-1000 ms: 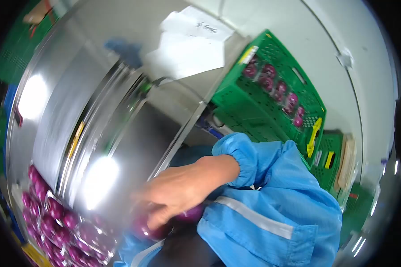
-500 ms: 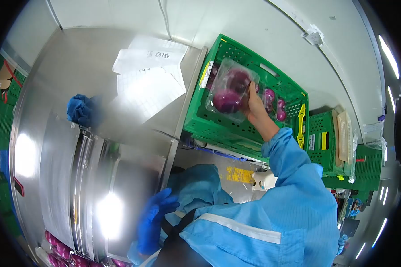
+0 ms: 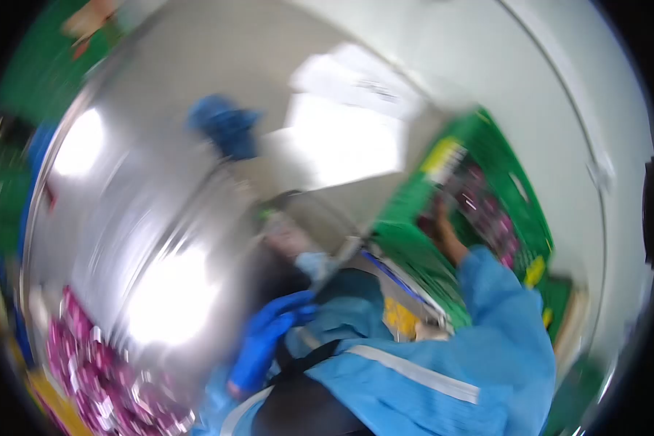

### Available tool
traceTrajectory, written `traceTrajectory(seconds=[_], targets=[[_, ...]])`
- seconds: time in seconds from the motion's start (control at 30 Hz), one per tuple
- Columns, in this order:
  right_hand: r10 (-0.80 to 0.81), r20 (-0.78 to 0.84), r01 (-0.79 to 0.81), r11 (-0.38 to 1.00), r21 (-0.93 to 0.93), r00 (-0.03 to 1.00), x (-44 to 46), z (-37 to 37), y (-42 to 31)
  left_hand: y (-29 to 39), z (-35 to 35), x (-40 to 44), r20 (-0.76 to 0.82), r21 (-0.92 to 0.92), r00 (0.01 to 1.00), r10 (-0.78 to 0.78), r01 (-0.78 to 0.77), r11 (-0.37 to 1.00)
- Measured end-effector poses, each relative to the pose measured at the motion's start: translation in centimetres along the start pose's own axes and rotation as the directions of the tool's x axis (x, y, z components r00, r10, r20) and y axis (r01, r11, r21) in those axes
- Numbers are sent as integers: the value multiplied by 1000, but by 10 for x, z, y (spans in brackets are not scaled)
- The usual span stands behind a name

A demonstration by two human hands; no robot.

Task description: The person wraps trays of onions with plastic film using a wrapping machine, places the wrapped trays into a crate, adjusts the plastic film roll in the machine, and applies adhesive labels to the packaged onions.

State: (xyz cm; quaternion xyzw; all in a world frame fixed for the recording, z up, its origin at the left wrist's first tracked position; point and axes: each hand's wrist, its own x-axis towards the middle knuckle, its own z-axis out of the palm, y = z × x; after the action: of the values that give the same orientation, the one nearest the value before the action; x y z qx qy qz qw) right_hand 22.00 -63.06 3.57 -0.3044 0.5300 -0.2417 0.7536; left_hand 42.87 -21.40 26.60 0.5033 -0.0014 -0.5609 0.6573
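My right hand [image 3: 449,234] is bare and reaches down inside the green crate [image 3: 403,218] at the right. Clear-wrapped packs of red onions [image 3: 479,200] lie in the crate beside it. Dark purple shows at its fingers, but blur hides whether they still grip a pack. My left hand [image 3: 272,330], in a blue glove, is held near my body by the steel table's edge, its fingers stretched out and nothing in them.
White papers [image 3: 349,131] and a crumpled blue cloth or glove [image 3: 224,125] lie on the steel table [image 3: 232,43]. Many wrapped purple packs [image 3: 98,370] are heaped at the lower left. A pale wall borders the crate's far side.
My right hand has lowered the pack of red onions from above the crate down into it. My view has swung left, showing more of the purple heap. The left hand stays outstretched.
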Motion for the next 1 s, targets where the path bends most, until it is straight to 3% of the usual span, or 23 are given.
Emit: traceTrajectory(seconds=[0.07, 0.17, 0.23, 0.3, 0.4, 0.5, 0.53, 0.57, 0.6, 0.63, 0.67, 0.7, 0.73, 0.77, 0.8, 0.83, 0.9, 0.93, 0.97, 1.0], targets=[[-48, -14, 46, 991, -128, 999, 6, -5, 4, 0, -11, -1, 49, -21, 999, -12, 13, 1000], [-177, -6, 149, 846, -512, 984, 2, -6, 30, -22, -21, -5, 45, -25, 987, 153, -152, 988], [-241, 58, 191, 581, -791, 969, -10, -13, 61, -40, -29, -4, 37, -25, 980, 196, -195, 980], [-279, 129, 203, 256, -945, 952, -24, -26, 79, -54, -39, -3, 53, -85, 980, 194, -190, 978], [-280, 187, 155, -130, -979, 942, -25, -40, 59, -54, -54, -21, 5, -100, 981, 192, -190, 977], [-262, 190, 64, -426, -903, 946, 9, -60, -6, -43, -82, -65, -175, -2, 937, 301, -306, 952], [-252, 188, 28, -528, -849, 949, 21, -61, -37, -40, -95, -84, -304, 10, 813, 496, -518, 855], [-239, 198, 2, -635, -772, 951, 34, -61, -69, -22, -107, -116, -463, 24, 744, 483, -534, 845], [-238, 228, -11, -714, -700, 944, 45, -55, -100, -21, -133, -144, -551, 159, 612, 568, -591, 791], [-267, 286, -3, -737, -676, 920, 52, -49, -130, -17, -157, -181, -673, 425, 422, 608, -453, 784], [-333, 368, 29, -707, -707, 868, 59, -37, -157, -19, -182, -212, -739, 564, 73, 670, -476, 674], [-420, 445, 125, -600, -790, 791, 59, -19, -176, -8, -199, -246, -816, 527, -128, 564, -565, 635], [-542, 478, 323, -360, -876, 691, 38, 21, -176, -23, -238, -285, -735, 675, -367, 570, -316, 667], [-651, 498, 553, -141, -821, 573, 9, 67, -174, -34, -264, -311, -621, 748, -475, 624, -120, 653], [-653, 482, 671, 55, -739, 584, 2, 105, -167, -45, -290, -337, -489, 762, -570, 660, 89, 641], [-655, 465, 751, 248, -612, 595, -7, 145, -160, -47, -306, -355, -629, 693, -549, 551, -75, 717], [-555, 606, 813, 276, -512, 570, -58, 237, -118, -64, -360, -374, -394, 641, -461, 796, 483, 597], [-453, 727, 845, 127, -520, 516, -89, 283, -95, -58, -372, -381, -484, 580, -389, 784, 529, 620], [-436, 798, 907, 141, -396, 416, -123, 324, -57, -52, -381, -388, -571, 518, -316, 758, 578, 630], [-299, 887, 936, 133, -327, 353, -175, 362, -26, -48, -389, -392, -652, 459, -241, 719, 630, 627]])
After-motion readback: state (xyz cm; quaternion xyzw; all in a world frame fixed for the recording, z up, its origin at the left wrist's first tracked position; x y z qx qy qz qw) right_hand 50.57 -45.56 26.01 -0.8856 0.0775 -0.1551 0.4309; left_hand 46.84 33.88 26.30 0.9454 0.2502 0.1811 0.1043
